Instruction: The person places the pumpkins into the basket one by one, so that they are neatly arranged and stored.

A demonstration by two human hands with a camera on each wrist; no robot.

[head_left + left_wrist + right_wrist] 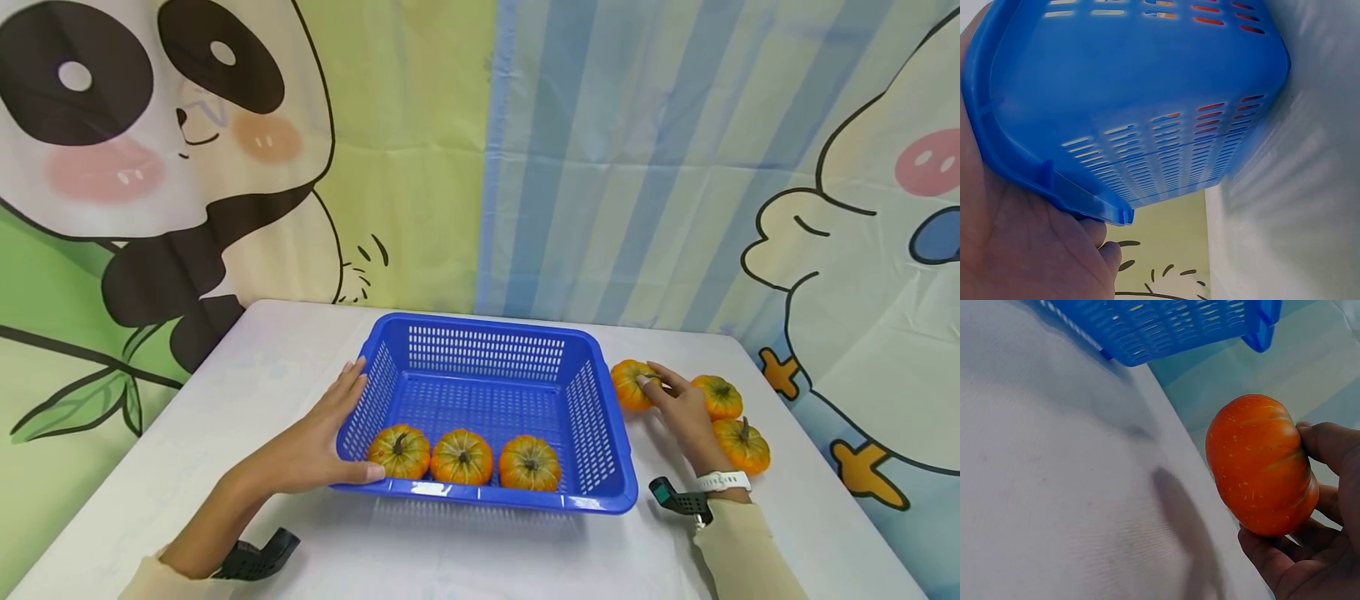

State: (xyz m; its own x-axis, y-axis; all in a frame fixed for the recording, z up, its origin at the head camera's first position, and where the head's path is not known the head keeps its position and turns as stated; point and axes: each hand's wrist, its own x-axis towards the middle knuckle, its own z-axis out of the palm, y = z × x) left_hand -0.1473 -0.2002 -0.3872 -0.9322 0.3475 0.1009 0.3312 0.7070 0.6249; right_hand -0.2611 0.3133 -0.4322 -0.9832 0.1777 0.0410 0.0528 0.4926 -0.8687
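A blue plastic basket [480, 327] stands on the table, with three small orange-green pumpkins [461, 457] in a row along its inner front side. At its front left corner my left hand [311, 446] grips the rim, thumb over the front edge and fingers along the left side. The left wrist view shows the palm against the rim of the basket [1147, 69]. Just right of the basket, my right hand [684, 417] pinches another pumpkin [630, 385] between thumb and fingers. In the right wrist view this pumpkin [1260, 465] appears raised off the table, its orange underside showing.
Two more pumpkins, one behind [717, 397] and one nearer [742, 446], lie to the right of my right hand. A white cloth covers the table [450, 558]. Behind it hangs a curtain [570, 167] printed with cartoon animals.
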